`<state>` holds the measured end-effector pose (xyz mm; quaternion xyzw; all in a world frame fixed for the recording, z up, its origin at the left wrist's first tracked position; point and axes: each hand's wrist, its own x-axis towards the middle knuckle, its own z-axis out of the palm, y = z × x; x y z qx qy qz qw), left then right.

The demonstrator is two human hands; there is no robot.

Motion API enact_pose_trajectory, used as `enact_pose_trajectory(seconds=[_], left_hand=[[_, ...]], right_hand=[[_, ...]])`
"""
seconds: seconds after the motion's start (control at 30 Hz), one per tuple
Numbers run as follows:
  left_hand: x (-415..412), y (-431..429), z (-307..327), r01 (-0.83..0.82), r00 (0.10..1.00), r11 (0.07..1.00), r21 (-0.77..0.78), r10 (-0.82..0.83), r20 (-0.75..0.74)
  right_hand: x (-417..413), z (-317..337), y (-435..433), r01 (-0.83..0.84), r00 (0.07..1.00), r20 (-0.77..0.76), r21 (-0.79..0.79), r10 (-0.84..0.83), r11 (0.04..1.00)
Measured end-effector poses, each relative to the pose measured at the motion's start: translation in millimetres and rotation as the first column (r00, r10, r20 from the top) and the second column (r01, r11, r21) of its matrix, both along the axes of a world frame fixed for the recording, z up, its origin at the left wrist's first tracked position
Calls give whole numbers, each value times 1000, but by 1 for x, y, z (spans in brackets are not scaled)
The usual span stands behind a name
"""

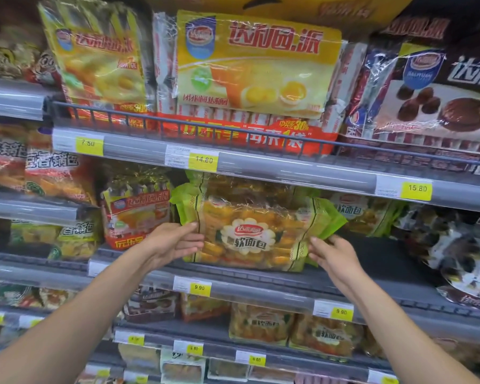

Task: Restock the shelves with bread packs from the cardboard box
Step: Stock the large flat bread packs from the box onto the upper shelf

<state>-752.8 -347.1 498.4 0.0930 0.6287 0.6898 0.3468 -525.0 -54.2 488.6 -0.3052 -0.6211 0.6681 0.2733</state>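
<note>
A green-edged, transparent bread pack (250,234) stands upright at the middle shelf's (261,281) front edge.

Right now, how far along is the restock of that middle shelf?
Done: one green bread pack stands on the middle shelf. In hand: left hand and right hand are at its two ends. Still to do: bare shelf to its right likely wants more packs; the cardboard box is out of view.

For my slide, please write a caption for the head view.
The left hand and the right hand touch a green bread pack on a shelf.
</note>
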Motion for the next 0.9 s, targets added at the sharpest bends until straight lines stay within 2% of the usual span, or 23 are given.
enact_pose_trajectory(seconds=[0.3, 0.4, 0.47, 0.57, 0.6, 0.67, 0.77, 0.83, 0.9], left_hand=[[-29, 17, -6, -29, 999, 997, -76, 31, 25], [-31, 20, -13, -26, 998, 996, -83, 21, -64], [-29, 20, -18, -38, 984, 997, -73, 25, -178], [-15, 16, -18, -166, 893, 970, -178, 71, -445], [-9, 15, -19, -224, 843, 951, -213, 79, -533], [0, 13, -22, -267, 720, 929, -256, 16, -694], [2, 15, -27, -171, 575, 909, -381, -222, -787], [-2, 17, -28, -69, 518, 847, -527, -421, -744], [-5, 18, -29, -36, 473, 790, -612, -526, -707]], right_hand=[[-19, 2, 6, 56, 998, 40, -32, -54, 998], [-20, 2, 4, 50, 998, 41, -38, -49, 998], [-17, 0, -1, 71, 993, 87, 75, -77, 995], [-7, -7, -16, 94, 963, 188, 445, -195, 890], [-4, -10, -23, 49, 965, 191, 542, -179, 839], [-3, -17, -35, -145, 964, 261, 661, -44, 737], [-11, -28, -41, -436, 874, 479, 697, 83, 569], [-18, -32, -40, -497, 834, 547, 680, 79, 539], [-24, -33, -39, -518, 817, 572, 674, 72, 526]])
